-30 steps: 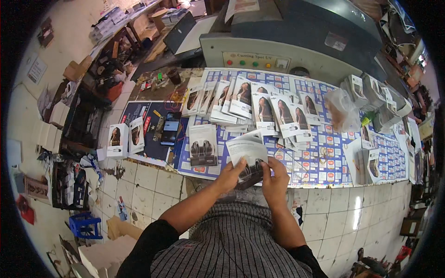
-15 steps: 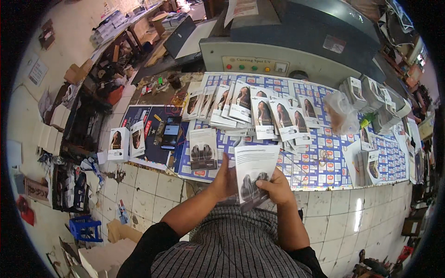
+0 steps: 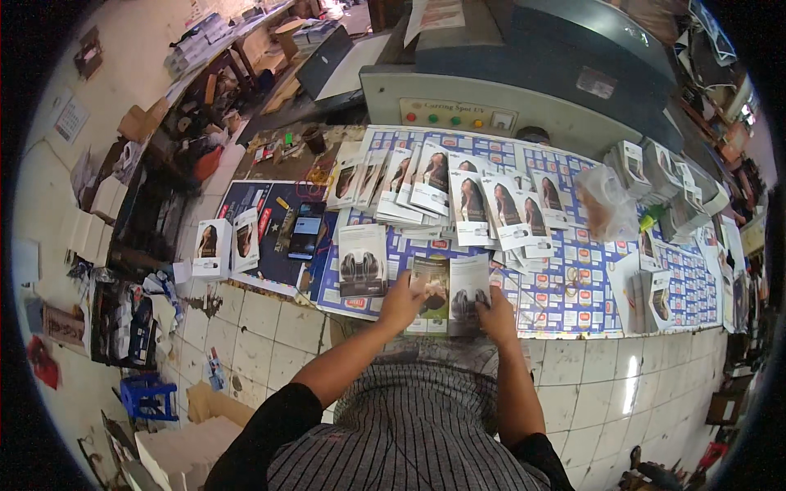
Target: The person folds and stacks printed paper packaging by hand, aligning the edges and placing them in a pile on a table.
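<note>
In front of me a leaflet (image 3: 469,282) is spread open at the near edge of the table. Its left panel has a dark greenish picture, its right one printed text above headphones. My left hand (image 3: 401,304) grips the left edge, and my right hand (image 3: 497,317) pinches the right edge with the thumb on top. Just beyond my left hand lies another leaflet (image 3: 363,258) with a headphone picture. Farther back, overlapping piles of white printed leaflets (image 3: 430,176) show a long-haired person on their fronts.
A phone (image 3: 305,231) lies left on a dark printed sheet. Beside it stand two small stacks (image 3: 212,250) of leaflets. A plastic bag (image 3: 606,204) and bundled stacks (image 3: 655,168) sit at the right. A large grey machine (image 3: 524,90) with coloured buttons borders the table's far side.
The folded leaflet, held up in my right hand before, is now opened out and lower. My left hand has moved from beside it onto its left edge.
</note>
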The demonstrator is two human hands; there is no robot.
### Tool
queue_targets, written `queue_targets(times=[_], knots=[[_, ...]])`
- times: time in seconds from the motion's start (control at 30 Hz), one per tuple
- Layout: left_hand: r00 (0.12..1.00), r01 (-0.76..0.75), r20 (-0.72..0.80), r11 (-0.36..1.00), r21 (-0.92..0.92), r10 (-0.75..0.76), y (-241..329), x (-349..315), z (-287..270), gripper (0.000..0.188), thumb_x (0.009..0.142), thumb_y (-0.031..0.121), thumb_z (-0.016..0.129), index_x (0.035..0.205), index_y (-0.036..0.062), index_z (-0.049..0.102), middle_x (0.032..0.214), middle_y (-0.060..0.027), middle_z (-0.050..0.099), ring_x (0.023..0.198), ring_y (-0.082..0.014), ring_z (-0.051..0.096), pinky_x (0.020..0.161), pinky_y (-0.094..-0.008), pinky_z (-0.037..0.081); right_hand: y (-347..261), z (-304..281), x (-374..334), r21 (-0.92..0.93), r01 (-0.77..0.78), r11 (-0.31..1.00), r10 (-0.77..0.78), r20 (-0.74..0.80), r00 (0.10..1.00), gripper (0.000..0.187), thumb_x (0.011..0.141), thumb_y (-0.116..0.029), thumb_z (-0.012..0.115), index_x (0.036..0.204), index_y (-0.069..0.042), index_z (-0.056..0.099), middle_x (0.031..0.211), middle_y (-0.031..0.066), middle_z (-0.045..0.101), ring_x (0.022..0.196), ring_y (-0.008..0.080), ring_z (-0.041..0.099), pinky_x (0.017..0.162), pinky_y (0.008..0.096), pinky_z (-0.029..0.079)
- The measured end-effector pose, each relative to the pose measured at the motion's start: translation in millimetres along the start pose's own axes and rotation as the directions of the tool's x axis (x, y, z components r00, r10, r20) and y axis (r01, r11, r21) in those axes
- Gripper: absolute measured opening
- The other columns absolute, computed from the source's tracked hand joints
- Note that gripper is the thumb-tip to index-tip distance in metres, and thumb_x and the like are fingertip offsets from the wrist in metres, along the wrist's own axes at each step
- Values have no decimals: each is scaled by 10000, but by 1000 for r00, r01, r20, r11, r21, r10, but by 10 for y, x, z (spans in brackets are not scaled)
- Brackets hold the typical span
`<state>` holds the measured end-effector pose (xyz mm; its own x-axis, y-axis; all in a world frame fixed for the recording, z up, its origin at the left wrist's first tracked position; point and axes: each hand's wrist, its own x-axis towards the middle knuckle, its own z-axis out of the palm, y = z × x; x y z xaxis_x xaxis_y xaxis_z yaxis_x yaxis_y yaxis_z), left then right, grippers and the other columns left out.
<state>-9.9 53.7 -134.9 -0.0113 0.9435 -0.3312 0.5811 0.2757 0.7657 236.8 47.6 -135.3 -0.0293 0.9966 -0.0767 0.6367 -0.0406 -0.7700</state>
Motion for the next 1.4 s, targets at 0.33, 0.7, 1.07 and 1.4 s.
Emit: queue_targets(times=[0.33,0.7,1.07,1.4], knots=[[756,-600,321,409,688,570,-216,208,291,652,940,308,584,1529,154,351,1588,-114,309,1478,-335,241,1175,-575,183,-168,-20,-113,-10,15,1000,-15,-56,998,457,857,-68,641,1297,-26,526,1004,308,667,924,476,658,771,500,538],[769,-607,348,444,659,536,-88,200,278,797,930,705,401,1552,214,313,1615,-106,238,1487,-333,187,1164,-606,136,149,-95,-50,662,-410,628,239,337,911,509,1007,-384,537,1278,43,591,1206,122,651,1071,204,603,927,326,472],[778,-598,307,494,631,548,-99,169,349,776,947,677,409,1547,193,323,1601,-119,280,1490,-343,197,1185,-590,112,-11,-108,9,552,-471,688,323,348,880,691,1036,-543,331,1298,44,585,1186,167,661,1022,240,639,886,349,498],[793,-591,377,454,667,478,55,130,383,798,915,554,539,1540,110,319,1591,-173,273,1506,-360,135,1194,-578,96,144,144,62,4,353,936,-352,37,935,481,959,-311,605,1347,-29,561,1413,232,477,1274,386,502,1034,432,437]])
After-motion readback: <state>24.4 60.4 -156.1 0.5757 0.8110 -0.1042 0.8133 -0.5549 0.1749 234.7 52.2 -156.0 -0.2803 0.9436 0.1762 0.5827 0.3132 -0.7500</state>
